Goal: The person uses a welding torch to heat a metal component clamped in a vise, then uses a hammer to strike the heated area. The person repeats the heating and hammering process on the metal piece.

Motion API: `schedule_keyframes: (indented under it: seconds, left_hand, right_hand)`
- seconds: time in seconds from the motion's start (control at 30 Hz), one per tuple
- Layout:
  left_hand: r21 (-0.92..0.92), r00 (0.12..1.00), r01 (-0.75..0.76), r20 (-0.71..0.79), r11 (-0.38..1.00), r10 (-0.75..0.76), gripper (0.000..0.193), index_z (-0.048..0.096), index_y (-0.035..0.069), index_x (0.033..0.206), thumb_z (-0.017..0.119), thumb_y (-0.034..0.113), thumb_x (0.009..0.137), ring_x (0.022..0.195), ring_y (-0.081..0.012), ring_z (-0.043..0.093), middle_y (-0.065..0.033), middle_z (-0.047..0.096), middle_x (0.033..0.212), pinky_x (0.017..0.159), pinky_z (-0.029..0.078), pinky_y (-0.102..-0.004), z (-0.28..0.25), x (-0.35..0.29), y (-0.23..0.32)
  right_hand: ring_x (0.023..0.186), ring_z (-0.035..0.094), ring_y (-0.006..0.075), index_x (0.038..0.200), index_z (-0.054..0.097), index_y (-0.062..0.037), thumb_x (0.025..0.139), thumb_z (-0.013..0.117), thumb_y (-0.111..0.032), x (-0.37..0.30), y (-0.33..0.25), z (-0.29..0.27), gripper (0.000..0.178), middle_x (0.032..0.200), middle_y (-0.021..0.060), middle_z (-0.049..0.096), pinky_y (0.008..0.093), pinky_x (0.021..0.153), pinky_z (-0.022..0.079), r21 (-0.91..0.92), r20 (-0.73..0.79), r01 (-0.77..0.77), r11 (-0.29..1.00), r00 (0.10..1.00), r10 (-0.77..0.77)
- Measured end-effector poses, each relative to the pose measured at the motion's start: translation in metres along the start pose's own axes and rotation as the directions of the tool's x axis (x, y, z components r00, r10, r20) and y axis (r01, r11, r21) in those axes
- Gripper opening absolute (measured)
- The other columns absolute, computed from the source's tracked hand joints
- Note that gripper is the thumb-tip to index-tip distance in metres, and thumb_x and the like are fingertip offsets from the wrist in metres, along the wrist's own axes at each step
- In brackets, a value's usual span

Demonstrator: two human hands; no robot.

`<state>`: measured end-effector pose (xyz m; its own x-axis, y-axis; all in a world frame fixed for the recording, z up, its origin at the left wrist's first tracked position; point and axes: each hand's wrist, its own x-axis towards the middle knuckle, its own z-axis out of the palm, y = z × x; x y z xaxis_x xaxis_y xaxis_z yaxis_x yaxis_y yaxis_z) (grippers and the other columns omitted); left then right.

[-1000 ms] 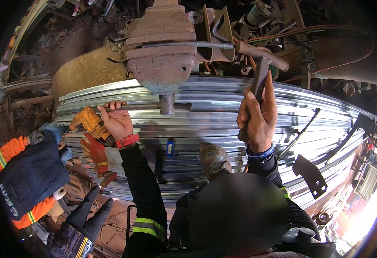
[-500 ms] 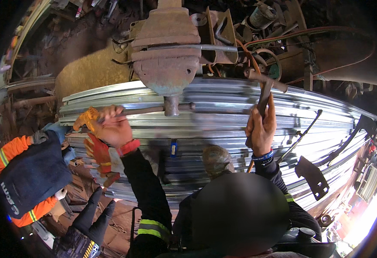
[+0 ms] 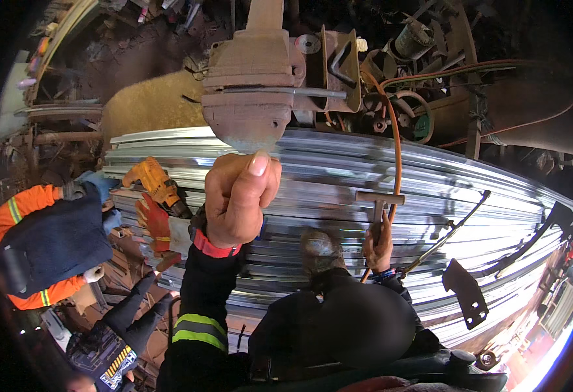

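My left hand (image 3: 239, 199) is a closed fist just below the rusty bench vise (image 3: 250, 114), around its handle; the fist hides the handle and the screw end. A grey metal bar (image 3: 280, 92) lies across the vise jaws. Lower and to the right, my right hand (image 3: 379, 247) grips a hammer by its handle, the hammer head (image 3: 379, 197) pointing away from me. Beneath both hands spreads a stack of shiny metal profiles (image 3: 339, 173). My worn boot (image 3: 324, 250) rests on the stack between my hands.
A yellow power tool (image 3: 157, 185) and red work gloves (image 3: 154, 221) lie left. Beyond is a person in orange sleeves (image 3: 35, 206). An orange hose (image 3: 396, 140) crosses the stack; a thin metal rod (image 3: 453, 228) and a dark holed plate (image 3: 466, 293) lie right. Scrap crowds the far side.
My left hand has moved right and up toward the camera, closing in front of the vise screw. The right hand has lowered the hammer toward me, away from the vise.
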<state>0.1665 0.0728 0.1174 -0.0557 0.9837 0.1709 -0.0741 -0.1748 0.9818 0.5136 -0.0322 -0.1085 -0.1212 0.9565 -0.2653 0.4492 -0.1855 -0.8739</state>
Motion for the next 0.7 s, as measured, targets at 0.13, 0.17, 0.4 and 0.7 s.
schedule_keyframes:
  seconds: [0.13,0.17,0.4,0.7]
  left_hand:
    - [0.113,0.961,0.124,0.236,0.986,-0.147,0.055,0.043,0.006,0.051,0.047,0.03,0.101,0.04,-0.0126,0.04,-0.0017,0.043,0.045,0.043,0.03,-0.0295,-0.013,0.009,0.016]
    - [0.117,0.923,0.126,0.35,0.985,-0.16,0.057,0.045,0.006,0.051,0.047,0.031,0.102,0.04,-0.0122,0.042,-0.0017,0.045,0.045,0.043,0.032,-0.0289,-0.014,0.02,0.022]
    - [0.143,0.559,0.234,0.79,0.962,-0.253,0.055,0.055,0.003,0.057,0.045,0.032,0.103,0.045,-0.016,0.051,-0.0058,0.055,0.052,0.047,0.041,-0.0298,-0.025,0.059,0.032]
    - [0.312,0.627,0.34,0.628,0.887,-0.461,0.056,0.045,0.006,0.058,0.037,0.032,0.107,0.045,-0.0165,0.041,-0.0025,0.043,0.05,0.051,0.038,-0.0325,-0.005,0.059,0.045]
  right_hand:
    - [0.098,0.063,0.025,0.148,0.033,-0.0006,0.09,0.059,-0.002,-0.008,0.001,0.011,0.063,0.118,0.0191,0.062,0.0334,0.085,0.049,0.07,0.115,0.028,0.997,0.993,-0.036]
    - [0.097,0.064,0.0248,0.147,0.034,-0.001,0.09,0.059,-0.002,-0.005,0.003,0.014,0.063,0.115,0.0192,0.063,0.0336,0.084,0.05,0.03,0.123,0.039,0.999,0.991,-0.043]
    - [0.078,0.069,0.0415,0.14,0.044,-0.0073,0.088,0.065,-0.027,0.007,-0.004,0.011,0.059,0.094,0.0213,0.069,0.0491,0.067,0.055,-0.429,0.192,0.164,0.888,0.977,-0.087]
    - [0.057,0.067,0.0326,0.125,0.058,-0.0116,0.087,0.063,-0.038,0.045,-0.019,0.001,0.047,0.07,0.0157,0.067,0.0457,0.053,0.053,-0.677,0.354,0.37,0.636,0.922,-0.159]
